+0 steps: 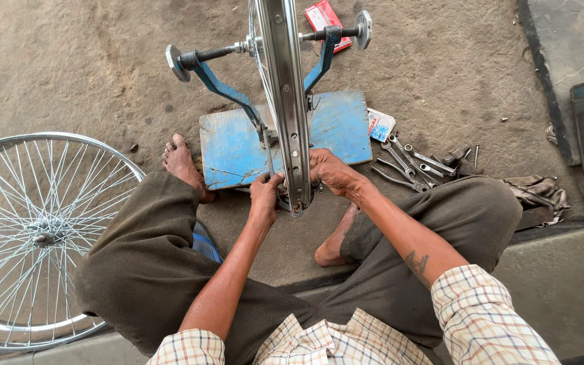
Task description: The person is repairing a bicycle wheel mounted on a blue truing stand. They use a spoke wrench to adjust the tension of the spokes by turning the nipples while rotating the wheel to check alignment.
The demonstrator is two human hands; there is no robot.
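A shiny metal bicycle wheel rim (284, 88) stands edge-on in a blue truing stand (224, 88) bolted to a worn blue wooden board (336, 125). My left hand (265, 194) grips the rim's lower left side near the spokes. My right hand (331, 170) holds the rim's lower right side. Both hands meet at the rim's bottom, just above the ground between my knees. What the fingertips pinch is hidden behind the rim.
A second spoked wheel (32, 233) lies flat at the left. Several spanners (410, 165) and a small card packet (380, 124) lie right of the board, a rag (539, 192) beyond them. A red box (326, 20) lies behind the stand. My bare feet (184, 165) rest on the dirt.
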